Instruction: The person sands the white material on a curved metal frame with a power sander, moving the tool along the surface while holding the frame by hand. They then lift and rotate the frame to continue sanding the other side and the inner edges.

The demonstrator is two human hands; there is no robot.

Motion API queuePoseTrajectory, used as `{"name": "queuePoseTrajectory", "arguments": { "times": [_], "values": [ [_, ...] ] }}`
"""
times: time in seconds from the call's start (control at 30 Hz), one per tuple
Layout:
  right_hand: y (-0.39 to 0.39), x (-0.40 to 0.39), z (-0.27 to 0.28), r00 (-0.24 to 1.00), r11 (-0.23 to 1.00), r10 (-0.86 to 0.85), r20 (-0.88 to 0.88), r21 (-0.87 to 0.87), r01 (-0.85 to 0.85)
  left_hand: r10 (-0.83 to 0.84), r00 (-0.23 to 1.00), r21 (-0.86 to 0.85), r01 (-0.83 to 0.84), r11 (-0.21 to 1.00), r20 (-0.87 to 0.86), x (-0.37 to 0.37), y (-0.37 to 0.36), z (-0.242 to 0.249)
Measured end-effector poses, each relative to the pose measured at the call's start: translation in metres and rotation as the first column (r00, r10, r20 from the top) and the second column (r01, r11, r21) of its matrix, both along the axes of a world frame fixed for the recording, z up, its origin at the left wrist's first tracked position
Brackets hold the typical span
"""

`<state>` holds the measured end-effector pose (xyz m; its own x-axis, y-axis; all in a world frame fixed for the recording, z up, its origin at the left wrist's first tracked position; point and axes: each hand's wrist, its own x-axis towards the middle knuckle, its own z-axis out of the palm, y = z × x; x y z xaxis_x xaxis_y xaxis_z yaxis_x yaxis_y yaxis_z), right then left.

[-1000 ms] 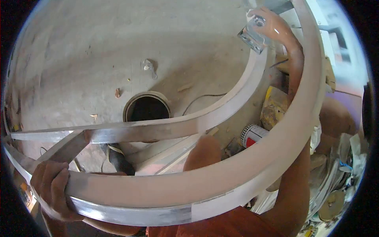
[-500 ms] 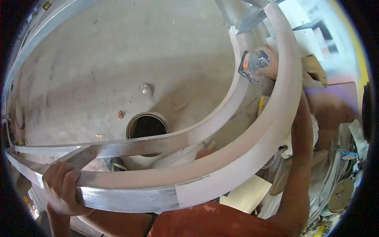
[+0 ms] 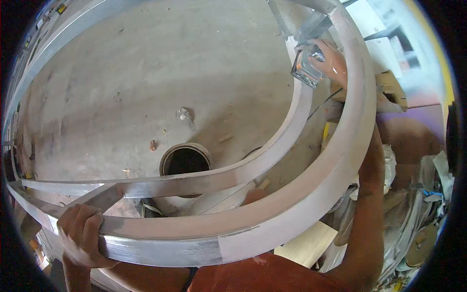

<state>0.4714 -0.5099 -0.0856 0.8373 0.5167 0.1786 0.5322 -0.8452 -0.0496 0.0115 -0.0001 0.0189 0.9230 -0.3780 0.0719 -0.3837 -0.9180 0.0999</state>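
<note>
A curved metal frame (image 3: 292, 194) with two rails joined by crosspieces spans the view, its curved part coated in a dull pinkish layer and its left part shiny. My left hand (image 3: 81, 234) is wrapped over the outer rail at the lower left, beside a crosspiece (image 3: 101, 195). At the upper right, my right hand (image 3: 332, 63) grips a power sander (image 3: 306, 68), its flat pad against the inner rail (image 3: 302, 100). The right forearm passes beneath the outer rail, which hides part of it.
A round bucket-like container (image 3: 186, 160) stands on the floor (image 3: 121, 87) inside the curve. Crumpled plastic (image 3: 184, 114) lies near it. At right are a cardboard box (image 3: 390, 90), plastic sheeting (image 3: 406, 219) and a pale board (image 3: 306, 243).
My right hand has moved the sander slightly up along the inner rail. My left hand still holds the outer rail. The whole view has shifted a little.
</note>
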Motion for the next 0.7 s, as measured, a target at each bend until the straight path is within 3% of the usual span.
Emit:
{"name": "queuePoseTrajectory", "arguments": {
  "times": [0.07,0.2,0.27,0.37,0.47,0.57,0.7],
  "values": [
    [0.0,-0.008,0.009,0.99,0.99,0.139,-0.025,-0.033,-0.14,-0.011,1.0,0.004,0.011,1.0,0.001,-0.002,0.0,-0.003],
    [-0.009,0.011,0.0,0.971,0.974,0.225,0.081,-0.031,-0.223,0.028,0.999,-0.05,-0.029,0.998,-0.019,-0.01,0.008,-0.01],
    [-0.011,0.026,-0.006,0.971,0.964,0.226,0.082,0.122,-0.234,0.039,0.998,-0.029,-0.04,0.999,-0.041,-0.012,0.008,-0.009],
    [-0.004,0.029,-0.003,0.915,0.935,0.341,0.217,0.027,-0.354,0.066,0.997,-0.01,-0.066,0.998,-0.037,-0.013,0.005,-0.007],
    [0.002,0.041,0.003,0.915,0.919,0.386,0.119,0.043,-0.393,0.049,0.996,0.008,-0.049,0.999,-0.072,-0.014,0.01,-0.007],
    [0.006,0.041,-0.004,0.881,0.904,0.405,0.247,0.039,-0.426,0.049,0.996,-0.001,-0.05,0.999,-0.075,-0.016,0.011,-0.004],
    [0.014,0.029,0.003,0.899,0.909,0.393,0.195,0.063,-0.411,0.051,0.999,0.024,-0.05,0.998,-0.017,-0.007,-0.001,-0.001]
  ]
}}
